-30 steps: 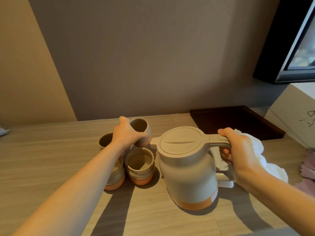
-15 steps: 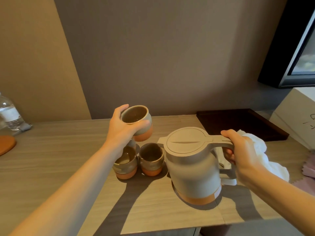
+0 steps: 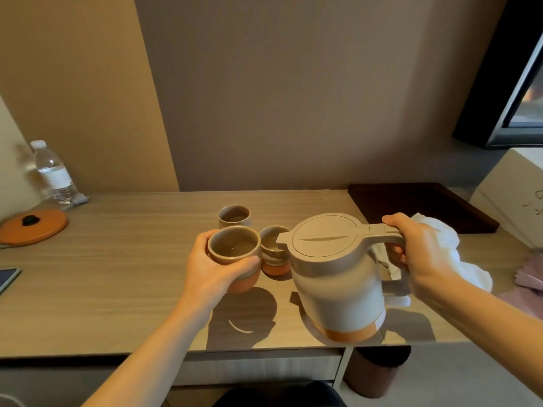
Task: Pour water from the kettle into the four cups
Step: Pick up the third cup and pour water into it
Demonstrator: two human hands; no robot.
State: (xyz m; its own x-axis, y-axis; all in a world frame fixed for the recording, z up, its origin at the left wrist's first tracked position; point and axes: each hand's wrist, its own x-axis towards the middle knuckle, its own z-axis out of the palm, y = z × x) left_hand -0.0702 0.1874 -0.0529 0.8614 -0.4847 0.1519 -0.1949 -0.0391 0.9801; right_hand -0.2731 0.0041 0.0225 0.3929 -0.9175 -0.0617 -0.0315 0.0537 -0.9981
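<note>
My left hand (image 3: 210, 271) holds a beige cup with an orange base (image 3: 235, 254) upright above the wooden table (image 3: 117, 259). The cup looks dry inside. My right hand (image 3: 417, 254) grips the handle of the beige kettle with an orange base (image 3: 338, 277), which is lifted off the table, lid closed, spout pointing left toward the held cup. Two more cups stand on the table behind: one (image 3: 234, 216) further back, one (image 3: 274, 254) just left of the kettle, partly hidden by it. A fourth cup is not visible.
An orange lid (image 3: 33, 226) and a water bottle (image 3: 54, 171) sit at the far left, a phone (image 3: 7, 278) at the left edge. A dark tray (image 3: 417, 207), white cloth (image 3: 446, 254) and white box (image 3: 514, 195) lie at right. The table's front edge is close.
My left hand has brought the cup down and toward me. My right hand has lifted the kettle off the table. The camera has pulled back.
</note>
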